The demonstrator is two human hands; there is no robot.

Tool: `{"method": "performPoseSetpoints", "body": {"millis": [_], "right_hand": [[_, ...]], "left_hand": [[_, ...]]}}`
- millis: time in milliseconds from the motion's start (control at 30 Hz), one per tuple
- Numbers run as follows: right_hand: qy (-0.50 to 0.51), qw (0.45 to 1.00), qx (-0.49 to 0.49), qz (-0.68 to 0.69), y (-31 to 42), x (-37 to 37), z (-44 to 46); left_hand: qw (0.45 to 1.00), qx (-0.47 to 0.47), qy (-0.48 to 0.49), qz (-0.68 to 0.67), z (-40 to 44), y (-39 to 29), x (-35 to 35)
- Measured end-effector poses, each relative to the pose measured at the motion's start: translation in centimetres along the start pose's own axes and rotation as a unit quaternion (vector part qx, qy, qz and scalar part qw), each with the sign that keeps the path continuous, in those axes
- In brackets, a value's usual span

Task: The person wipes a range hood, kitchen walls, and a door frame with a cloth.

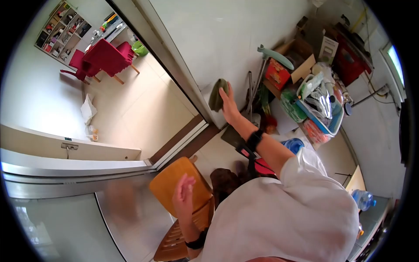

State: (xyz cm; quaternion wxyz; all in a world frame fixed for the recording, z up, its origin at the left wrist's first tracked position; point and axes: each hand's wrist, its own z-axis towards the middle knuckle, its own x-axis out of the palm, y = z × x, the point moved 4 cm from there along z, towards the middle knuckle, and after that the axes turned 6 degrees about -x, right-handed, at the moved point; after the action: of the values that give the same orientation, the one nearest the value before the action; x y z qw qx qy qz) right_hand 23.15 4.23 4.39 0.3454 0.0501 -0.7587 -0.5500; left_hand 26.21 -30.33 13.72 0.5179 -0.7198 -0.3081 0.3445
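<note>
My right hand point(228, 102) presses a folded olive-green cloth point(217, 95) against the white wall point(205, 48), close to the edge of the door frame point(174, 65). My left hand point(185, 196) is raised above the seat of a wooden chair point(174, 181). Its fingers are loosely curled and slightly blurred, and nothing shows in them. Each wrist has a black band.
An open doorway with a metal floor track point(179, 144) lies at the left, with a red-covered table point(104, 56) beyond. At the right are a cardboard box point(301, 52), a blue basket point(334, 120) of bags, and a water bottle point(362, 200).
</note>
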Motion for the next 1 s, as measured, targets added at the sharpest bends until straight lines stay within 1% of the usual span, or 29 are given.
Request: {"method": "performPoseSetpoints", "body": {"millis": [33, 133, 167, 200, 233, 300, 367, 400, 467, 500, 533, 567, 600, 633, 667, 700, 733, 767, 800, 833, 867, 900, 933, 967, 1000], "right_hand": [[0.027, 0.998, -0.051, 0.028, -0.6, 1.0, 2.5], [-0.067, 0.985, -0.147, -0.059, 1.1, 5.5, 6.6], [-0.111, 0.973, -0.180, -0.095, 3.3, 7.5, 6.4], [-0.130, 0.952, -0.239, -0.140, 4.6, 9.0, 6.6], [-0.131, 0.934, -0.306, -0.128, 6.6, 10.6, 6.0], [-0.138, 0.889, -0.401, -0.173, 9.9, 12.8, 5.2], [-0.103, 0.837, -0.490, -0.222, 12.2, 14.1, 4.6], [-0.118, 0.838, -0.485, -0.221, 11.9, 13.4, 5.1], [-0.072, 0.796, -0.537, -0.269, 10.6, 12.3, 5.9], [-0.139, 0.830, -0.490, -0.226, 8.7, 10.8, 7.2], [-0.207, 0.870, -0.418, -0.162, 6.7, 8.6, 8.7], [-0.254, 0.885, -0.365, -0.135, 3.1, 5.5, 10.8], [-0.287, 0.910, -0.290, -0.073, -0.2, 3.2, 11.7], [-0.292, 0.924, -0.240, -0.060, -4.1, 0.7, 13.2], [-0.303, 0.934, -0.187, -0.041, -4.3, 0.9, 12.2], [-0.304, 0.933, -0.185, -0.042, -3.8, 1.8, 11.0], [-0.280, 0.938, -0.203, -0.027, -3.0, 3.5, 9.6], [-0.256, 0.940, -0.226, -0.009, -1.8, 5.5, 8.2], [-0.225, 0.937, -0.267, -0.030, 0.0, 8.4, 6.5], [-0.197, 0.927, -0.315, -0.052, 2.0, 11.1, 5.1], [-0.193, 0.898, -0.373, -0.128, 3.9, 13.1, 4.4], [-0.194, 0.858, -0.429, -0.204, 6.5, 14.6, 4.6], [-0.175, 0.806, -0.519, -0.224, 10.1, 15.6, 5.2], [-0.155, 0.748, -0.598, -0.244, 13.6, 16.7, 5.2], [-0.145, 0.720, -0.624, -0.267, 17.6, 17.5, 5.3]], "left_hand": [[1.000, -0.001, 0.000, 0.001, 0.9, 0.0, -0.6], [1.000, 0.018, -0.008, -0.019, 4.4, -0.2, -2.1], [0.999, 0.034, -0.018, -0.003, 5.7, -0.5, -2.8], [0.999, 0.044, -0.022, 0.018, 6.6, -1.1, -3.7], [0.999, 0.040, -0.005, 0.031, 7.6, -2.2, -3.9], [0.998, 0.007, -0.034, 0.044, 9.9, -4.3, -4.1], [0.997, 0.027, -0.005, 0.074, 12.9, -4.9, -4.5], [0.996, 0.025, 0.013, 0.080, 14.0, -5.4, -4.8], [0.994, 0.025, 0.042, 0.096, 16.2, -5.7, -5.5], [0.993, 0.025, 0.046, 0.104, 17.0, -6.1, -5.5], [0.991, 0.023, 0.053, 0.121, 17.7, -6.5, -5.5], [0.989, 0.017, 0.056, 0.139, 17.8, -6.6, -5.7], [0.988, 0.015, 0.061, 0.138, 18.3, -6.5, -5.9], [0.988, 0.015, 0.059, 0.142, 18.9, -6.5, -6.0], [0.987, 0.017, 0.070, 0.141, 19.3, -6.5, -6.1], [0.987, 0.019, 0.083, 0.138, 19.6, -6.5, -6.0], [0.987, 0.017, 0.085, 0.138, 19.8, -6.5, -6.1], [0.986, 0.015, 0.095, 0.139, 20.4, -6.7, -6.0], [0.985, 0.021, 0.108, 0.137, 21.4, -7.0, -5.7], [0.984, 0.030, 0.117, 0.131, 22.2, -7.3, -5.7], [0.982, 0.047, 0.128, 0.129, 23.2, -7.7, -5.9], [0.980, 0.068, 0.139, 0.127, 24.3, -8.4, -5.7], [0.979, 0.073, 0.137, 0.133, 24.9, -10.1, -5.3], [0.972, 0.113, 0.147, 0.142, 25.6, -11.4, -5.0], [0.969, 0.137, 0.154, 0.137, 26.0, -12.8, -4.6]]}}
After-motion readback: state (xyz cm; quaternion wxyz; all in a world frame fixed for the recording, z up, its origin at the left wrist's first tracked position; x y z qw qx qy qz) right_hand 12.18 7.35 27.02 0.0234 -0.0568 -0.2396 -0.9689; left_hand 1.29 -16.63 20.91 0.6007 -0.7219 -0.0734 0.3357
